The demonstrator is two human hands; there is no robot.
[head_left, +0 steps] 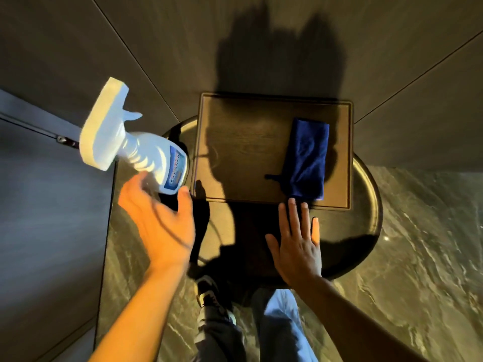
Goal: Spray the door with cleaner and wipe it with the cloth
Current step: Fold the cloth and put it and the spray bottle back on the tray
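A white spray bottle with a blue label leans up and to the left over the left edge of the round table. My left hand grips its base, thumb on the right and blurred fingers on the left. A folded dark blue cloth lies on the right part of a wooden tray. My right hand is flat and spread just below the cloth, with its fingertips at the cloth's near edge. The grey door fills the left side, with a metal fitting on it.
The tray rests on a dark round table pushed against dark panelled walls. My legs and a shoe stand on the marble floor below the table. A heavy shadow covers the wall and tray.
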